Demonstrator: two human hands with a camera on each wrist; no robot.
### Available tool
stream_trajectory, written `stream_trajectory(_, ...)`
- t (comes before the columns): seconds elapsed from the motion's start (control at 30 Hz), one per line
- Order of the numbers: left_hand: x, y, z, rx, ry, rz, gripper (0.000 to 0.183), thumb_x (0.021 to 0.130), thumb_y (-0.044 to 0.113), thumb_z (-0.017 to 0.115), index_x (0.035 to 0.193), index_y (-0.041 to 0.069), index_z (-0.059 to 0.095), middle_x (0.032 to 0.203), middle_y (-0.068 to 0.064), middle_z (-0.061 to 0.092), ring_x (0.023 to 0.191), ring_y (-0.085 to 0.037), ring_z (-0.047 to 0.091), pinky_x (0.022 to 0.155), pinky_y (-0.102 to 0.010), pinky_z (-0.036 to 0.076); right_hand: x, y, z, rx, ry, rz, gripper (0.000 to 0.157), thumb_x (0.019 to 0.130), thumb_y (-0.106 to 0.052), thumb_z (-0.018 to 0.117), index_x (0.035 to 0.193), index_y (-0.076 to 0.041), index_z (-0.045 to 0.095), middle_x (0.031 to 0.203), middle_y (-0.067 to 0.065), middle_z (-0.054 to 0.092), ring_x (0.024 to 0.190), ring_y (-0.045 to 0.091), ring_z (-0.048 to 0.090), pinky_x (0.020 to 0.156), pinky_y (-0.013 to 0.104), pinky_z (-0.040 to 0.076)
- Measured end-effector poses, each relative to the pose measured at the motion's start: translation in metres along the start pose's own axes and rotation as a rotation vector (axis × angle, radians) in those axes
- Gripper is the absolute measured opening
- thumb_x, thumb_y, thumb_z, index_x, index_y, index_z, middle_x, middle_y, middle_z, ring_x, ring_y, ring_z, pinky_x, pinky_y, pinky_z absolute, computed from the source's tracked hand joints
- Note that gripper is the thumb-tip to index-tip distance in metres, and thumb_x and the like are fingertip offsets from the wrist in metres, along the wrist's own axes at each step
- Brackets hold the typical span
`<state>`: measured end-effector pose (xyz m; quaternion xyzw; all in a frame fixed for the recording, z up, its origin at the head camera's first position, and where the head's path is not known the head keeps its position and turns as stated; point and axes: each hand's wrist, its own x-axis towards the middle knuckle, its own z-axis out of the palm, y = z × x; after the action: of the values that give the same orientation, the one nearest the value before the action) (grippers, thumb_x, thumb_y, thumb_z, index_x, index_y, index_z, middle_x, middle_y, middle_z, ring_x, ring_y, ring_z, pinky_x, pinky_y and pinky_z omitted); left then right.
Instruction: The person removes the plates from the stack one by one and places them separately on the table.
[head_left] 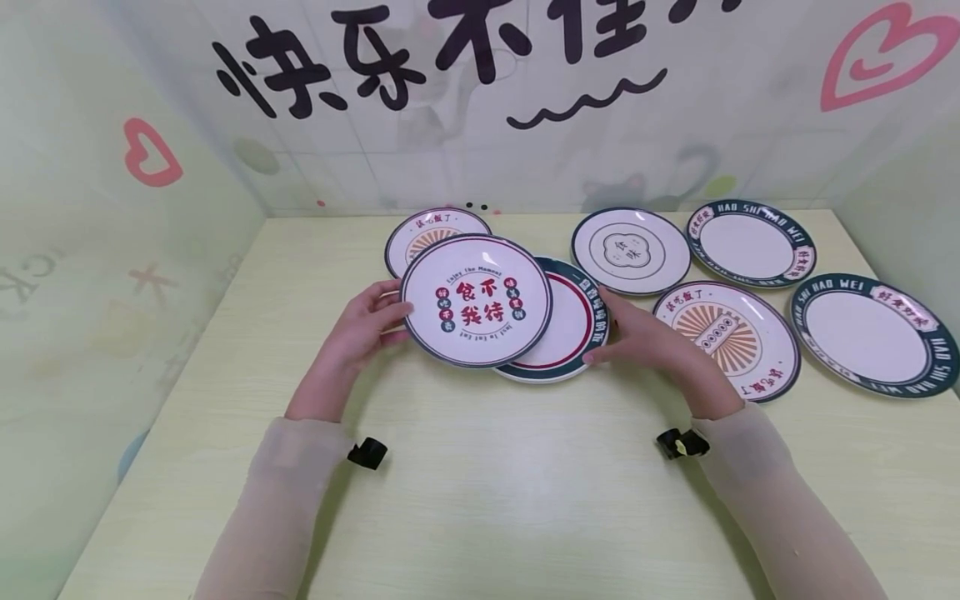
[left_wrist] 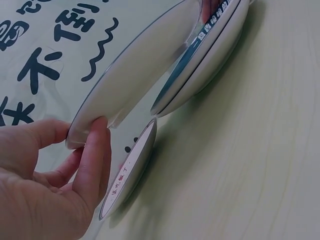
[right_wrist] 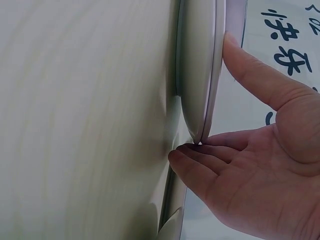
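Note:
My left hand (head_left: 358, 323) pinches the left edge of a white plate (head_left: 477, 342) with red characters, thumb over the rim and fingers underneath. It is raised and tilted in the left wrist view, its underside (left_wrist: 135, 70) showing. Partly hidden behind it is a plate with a dark green rim (head_left: 597, 315) and a red ring. Another plate (left_wrist: 222, 65) lies stacked directly beneath that one. My right hand (head_left: 643, 333) holds the stack's right edge, with thumb and fingers spread along the rim. In the right wrist view its fingertips (right_wrist: 180, 152) are at the rim's edge.
A sunburst plate (head_left: 435, 225) lies behind the raised one. To the right are a plate with a grey emblem (head_left: 628, 250), a larger sunburst plate (head_left: 723, 342) and two dark-rimmed plates (head_left: 750, 242). A printed wall (head_left: 465, 158) stands along the table's back edge.

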<state>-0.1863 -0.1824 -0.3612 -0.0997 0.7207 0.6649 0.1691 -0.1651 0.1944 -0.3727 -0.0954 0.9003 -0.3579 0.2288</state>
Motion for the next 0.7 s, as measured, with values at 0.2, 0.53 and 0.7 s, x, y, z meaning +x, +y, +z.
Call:
stream_trajectory(0.2, -0.001, 0.002, -0.006, -0.028, 0.007, 0.005, 0.051, 0.099, 0.009, 0.058, 0.147, 0.01, 0.04, 0.113, 0.003, 0.058, 0.087, -0.006, 0.067, 0.073, -0.018, 0.062, 0.0, 0.0, 0.0, 0.002, -0.002, 0.002, 0.116, 0.082, -0.028, 0.081, 0.159, -0.001, -0.001, 0.167, 0.022, 0.001, 0.154, 0.043, 0.004, 0.128, 0.056, 0.007)
stream_trajectory(0.53, -0.003, 0.001, -0.017, -0.073, 0.016, 0.029, 0.048, 0.099, 0.007, 0.058, 0.144, 0.01, 0.041, 0.112, 0.003, 0.059, 0.085, -0.006, 0.068, 0.072, -0.018, 0.061, 0.0, -0.001, 0.0, 0.001, -0.002, 0.003, 0.116, 0.083, -0.028, 0.081, 0.159, -0.002, -0.001, 0.167, 0.021, 0.001, 0.154, 0.043, 0.003, 0.128, 0.056, 0.007)
stream_trajectory(0.7, -0.005, 0.002, -0.022, -0.096, 0.025, 0.034, 0.049, 0.098, 0.008, 0.059, 0.143, 0.009, 0.041, 0.111, 0.003, 0.06, 0.085, -0.006, 0.068, 0.074, -0.018, 0.061, -0.001, -0.002, 0.001, 0.004, 0.001, 0.0, 0.116, 0.082, -0.027, 0.082, 0.159, -0.002, -0.002, 0.167, 0.021, 0.002, 0.154, 0.043, 0.004, 0.128, 0.057, 0.008)
